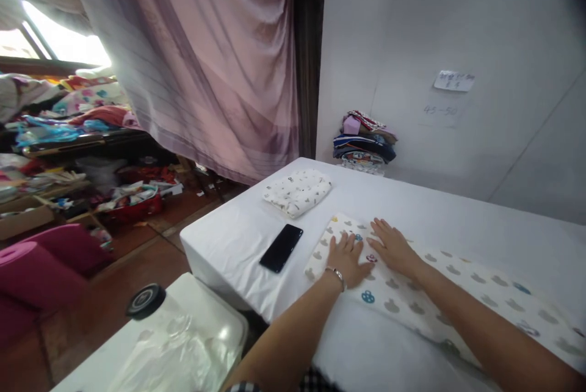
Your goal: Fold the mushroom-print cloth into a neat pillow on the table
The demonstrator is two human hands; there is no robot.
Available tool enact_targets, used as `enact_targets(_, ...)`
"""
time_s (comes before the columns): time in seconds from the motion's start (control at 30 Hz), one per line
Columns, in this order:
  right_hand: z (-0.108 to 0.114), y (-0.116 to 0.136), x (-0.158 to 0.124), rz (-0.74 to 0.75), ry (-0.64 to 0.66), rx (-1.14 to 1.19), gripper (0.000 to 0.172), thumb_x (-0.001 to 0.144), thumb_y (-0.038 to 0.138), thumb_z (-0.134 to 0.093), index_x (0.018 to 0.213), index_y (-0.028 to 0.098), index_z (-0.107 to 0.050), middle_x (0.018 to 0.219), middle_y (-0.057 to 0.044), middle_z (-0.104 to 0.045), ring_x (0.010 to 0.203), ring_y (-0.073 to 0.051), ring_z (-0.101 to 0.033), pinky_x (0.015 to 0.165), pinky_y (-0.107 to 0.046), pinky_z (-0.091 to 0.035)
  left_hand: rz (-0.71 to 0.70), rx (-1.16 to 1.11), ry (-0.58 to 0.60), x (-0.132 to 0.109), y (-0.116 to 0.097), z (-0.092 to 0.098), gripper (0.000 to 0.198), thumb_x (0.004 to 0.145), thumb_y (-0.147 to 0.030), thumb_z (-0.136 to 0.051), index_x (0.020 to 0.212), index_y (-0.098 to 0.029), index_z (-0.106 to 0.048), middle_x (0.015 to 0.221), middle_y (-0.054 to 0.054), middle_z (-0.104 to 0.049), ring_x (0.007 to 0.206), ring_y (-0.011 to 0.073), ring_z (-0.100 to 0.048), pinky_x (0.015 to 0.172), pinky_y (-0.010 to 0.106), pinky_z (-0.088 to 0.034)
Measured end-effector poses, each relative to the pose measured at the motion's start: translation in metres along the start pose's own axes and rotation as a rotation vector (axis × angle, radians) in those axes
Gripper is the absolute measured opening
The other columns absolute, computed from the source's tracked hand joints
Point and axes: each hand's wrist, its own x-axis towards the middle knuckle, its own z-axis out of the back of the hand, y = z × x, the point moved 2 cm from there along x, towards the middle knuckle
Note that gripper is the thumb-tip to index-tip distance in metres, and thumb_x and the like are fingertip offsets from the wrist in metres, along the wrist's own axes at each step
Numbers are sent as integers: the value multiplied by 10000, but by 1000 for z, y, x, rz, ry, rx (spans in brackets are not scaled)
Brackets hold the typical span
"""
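Note:
A long white cloth (403, 285) printed with grey, blue and red animal shapes lies folded in a strip across the table, running off to the right. My left hand (348, 261), with a bracelet at the wrist, rests flat on its left end, fingers spread. Just to the right, my right hand (391, 245) also presses flat on the cloth, fingers stretched out. Neither hand grips anything. A black phone (281, 248) lies left of the cloth. Behind the phone sits a folded white cloth (298, 192) with small dark prints.
The table (220, 245) has a white cover. At front left, a white surface (183, 294) bears a clear plastic bag (178, 352) and a black round lid (145, 301). Folded clothes (365, 145) are stacked by the wall. A pink curtain (220, 62) hangs behind; a pink roll (27, 270) lies left.

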Motion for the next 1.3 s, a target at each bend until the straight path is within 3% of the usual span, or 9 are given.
enact_targets(0.13,-9,16,51,-3,68,123,500,885,390,-327,1300,152,-470,1375,-83,-443,1301,-224,-335,1066,-358,-260,5,-7,-10,0,0,-1,787,788,-699,-156,1410,-230,-275,1505,88,-203,1394,277,-83,1101,577,-41)
enact_targets(0.27,-24,23,96,-67,133,165,467,872,360,-374,1257,138,-515,1297,-106,-523,1189,-233,-471,989,-329,-344,4,-29,10,0,-1,1,787,790,-701,-159,1403,-227,-296,1508,87,-187,1395,279,-69,1104,573,-10)
enact_targets(0.47,-36,17,137,-61,284,212,374,757,339,-574,1065,143,-653,1110,-113,-641,1035,-264,-559,862,-308,-402,11,-65,2,-2,-2,4,766,808,-681,-151,1409,-223,-279,1512,74,-179,1398,261,-50,1108,552,8)
enact_targets(0.7,-29,9,146,-123,458,426,276,705,353,-625,872,140,-678,861,-67,-690,793,-200,-607,661,-259,-447,6,-77,-47,-3,-1,0,739,821,-660,-180,1392,-214,-323,1503,79,-214,1395,270,-68,1111,557,0)
enact_targets(0.97,-18,5,148,-211,534,725,555,588,350,-745,1093,165,-605,987,-73,-658,867,-196,-604,758,-289,-466,3,-138,-61,-4,-1,1,699,816,-622,-309,1362,-191,-375,1494,97,-235,1391,280,-95,1114,561,-4)
enact_targets(1.1,-13,9,143,-207,618,886,427,586,391,-753,941,173,-664,918,-52,-680,838,-206,-614,783,-322,-468,-1,-180,-100,-5,-1,1,660,803,-595,-381,1336,-207,-410,1481,97,-272,1385,280,-132,1116,562,-10)
enact_targets(1.2,-11,11,141,-208,543,882,337,588,367,-752,846,171,-658,830,-31,-682,756,-178,-611,741,-303,-472,12,-247,-153,-4,0,8,577,805,-551,-427,1278,-225,-475,1428,79,-381,1353,280,-238,1121,542,-93)
enact_targets(1.3,-12,12,140,-164,491,861,307,595,338,-744,829,172,-637,802,-17,-673,727,-160,-599,706,-285,-466,75,-313,-282,-3,9,24,410,848,-406,-424,1208,-241,-529,1350,41,-486,1284,248,-362,1092,468,-244)
